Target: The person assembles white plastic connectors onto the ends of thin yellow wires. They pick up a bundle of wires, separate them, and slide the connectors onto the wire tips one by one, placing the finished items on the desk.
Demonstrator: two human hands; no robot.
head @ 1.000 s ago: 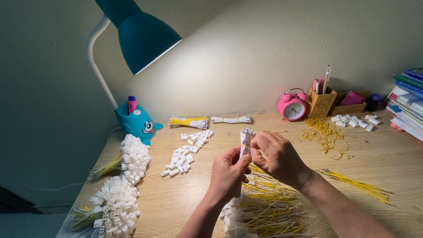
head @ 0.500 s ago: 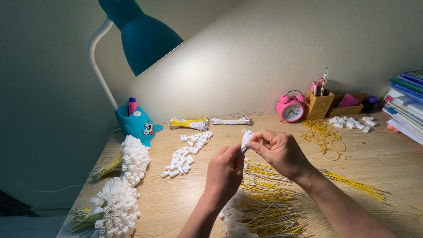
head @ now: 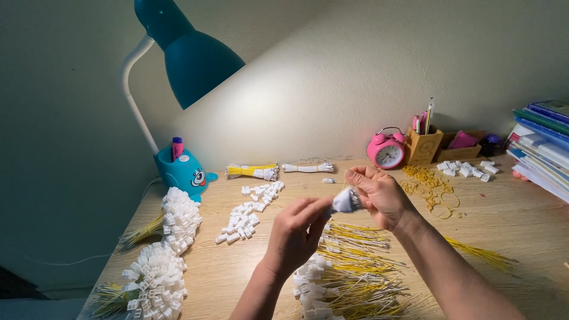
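On your far left, bundles of white plugs (head: 163, 261) lie by the blue lamp (head: 184, 65). Your left hand (head: 294, 236) pinches the lower end of a small white bundle (head: 344, 201), raised above the desk (head: 237, 272). Your right hand (head: 379, 195) pinches its top. Yellow wires (head: 355, 278) lie beneath; a pink clock (head: 386, 151) stands beyond.

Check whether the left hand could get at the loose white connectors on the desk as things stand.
Probably yes: the left hand hovers just right of the loose white connectors, with bare desk between, though its fingers are busy with a small white piece.
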